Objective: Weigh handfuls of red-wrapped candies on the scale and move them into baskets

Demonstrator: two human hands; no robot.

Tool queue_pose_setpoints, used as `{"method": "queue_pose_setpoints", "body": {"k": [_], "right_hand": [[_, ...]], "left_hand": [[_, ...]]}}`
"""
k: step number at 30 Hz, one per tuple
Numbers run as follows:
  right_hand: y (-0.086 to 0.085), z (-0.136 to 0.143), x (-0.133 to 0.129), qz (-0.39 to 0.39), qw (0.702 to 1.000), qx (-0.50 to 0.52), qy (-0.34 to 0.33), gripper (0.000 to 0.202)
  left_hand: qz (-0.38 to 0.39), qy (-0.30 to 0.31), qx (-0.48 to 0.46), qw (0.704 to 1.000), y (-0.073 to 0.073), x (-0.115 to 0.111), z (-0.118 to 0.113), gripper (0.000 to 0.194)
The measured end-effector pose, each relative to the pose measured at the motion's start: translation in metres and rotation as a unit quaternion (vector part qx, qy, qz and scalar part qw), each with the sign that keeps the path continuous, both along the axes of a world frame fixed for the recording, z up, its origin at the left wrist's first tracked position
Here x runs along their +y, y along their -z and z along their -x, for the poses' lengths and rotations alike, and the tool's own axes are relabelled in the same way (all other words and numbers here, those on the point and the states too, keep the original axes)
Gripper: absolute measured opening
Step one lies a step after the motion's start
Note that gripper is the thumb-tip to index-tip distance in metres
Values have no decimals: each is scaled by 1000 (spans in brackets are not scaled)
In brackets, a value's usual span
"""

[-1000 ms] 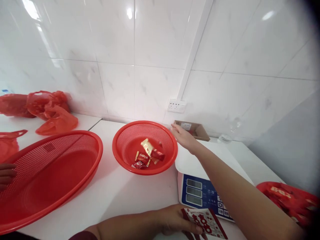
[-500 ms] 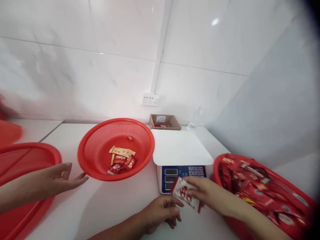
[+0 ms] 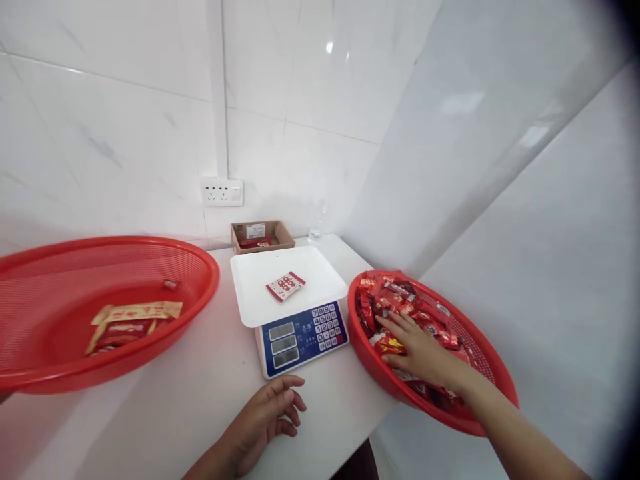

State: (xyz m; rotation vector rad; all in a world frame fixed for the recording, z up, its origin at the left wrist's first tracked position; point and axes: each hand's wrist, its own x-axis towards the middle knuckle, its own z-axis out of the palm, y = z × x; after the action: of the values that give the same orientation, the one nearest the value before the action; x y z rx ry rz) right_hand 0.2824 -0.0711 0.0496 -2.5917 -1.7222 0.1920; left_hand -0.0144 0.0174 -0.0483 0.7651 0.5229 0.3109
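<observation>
My right hand [image 3: 420,350] lies over red-wrapped snack packs [image 3: 395,297] in the red basket [image 3: 493,400] at the right, its fingers spread and touching the packs. My left hand [image 3: 270,417] hovers near the front of the digital scale [image 3: 305,337], fingers loosely bent and apart, holding nothing. On the scale's white pan [image 3: 320,277] lies one white-and-red packet [image 3: 286,286]. Another red basket [image 3: 203,280] at the left holds several snack packs, including long yellow ones [image 3: 145,311]. It looks tilted.
Behind the scale stands a cardboard box [image 3: 286,235] with red packs inside, beside a clear plastic bottle [image 3: 317,227]. A wall socket [image 3: 222,192] is above. At the left edge a bit of another person's hand [image 3: 5,396] shows under the basket.
The white-and-red packet has gone from my right hand onto the scale. My right hand has moved into the right basket. The view has turned right; the other person's hand is mostly hidden.
</observation>
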Motion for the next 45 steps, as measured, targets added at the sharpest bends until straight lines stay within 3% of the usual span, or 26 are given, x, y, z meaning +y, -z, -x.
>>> {"method": "queue_pose_setpoints", "body": {"k": [3,7,14,18,21,24,27,30,34,37,39,45], "right_hand": [[17,-3,-7,28,998,-52,-18,56],[10,0,0,-33,998,-34,-30,38],[-22,-11,4,-142,981,53,125,41],[-25,-23,-1,-200,954,24,224,53],[-19,-23,-10,-257,940,-55,217,62],[-10,-10,-20,-222,964,-62,134,52],[4,6,-25,-101,994,24,44,46],[21,11,-20,-22,999,5,27,55],[30,3,-8,-26,995,-91,36,44],[23,-4,-5,-75,993,-95,11,35],[13,-6,-6,-108,991,-71,37,35],[-11,-11,-11,-123,969,-67,204,46]], "left_hand": [[5,5,2,1000,-1,0,0,41],[0,7,3,1000,0,0,0,39],[4,1,2,1000,1,1,0,39],[4,2,1,1000,2,1,0,38],[6,1,1,1000,1,1,0,38],[13,-4,7,1000,-1,1,0,39],[19,-2,3,1000,-1,1,0,39],[17,2,0,1000,0,1,0,38],[7,4,1,1000,2,1,0,39],[6,1,6,1000,1,0,0,39],[8,-3,8,1000,0,-1,0,39],[4,-2,5,1000,2,0,0,38]]}}
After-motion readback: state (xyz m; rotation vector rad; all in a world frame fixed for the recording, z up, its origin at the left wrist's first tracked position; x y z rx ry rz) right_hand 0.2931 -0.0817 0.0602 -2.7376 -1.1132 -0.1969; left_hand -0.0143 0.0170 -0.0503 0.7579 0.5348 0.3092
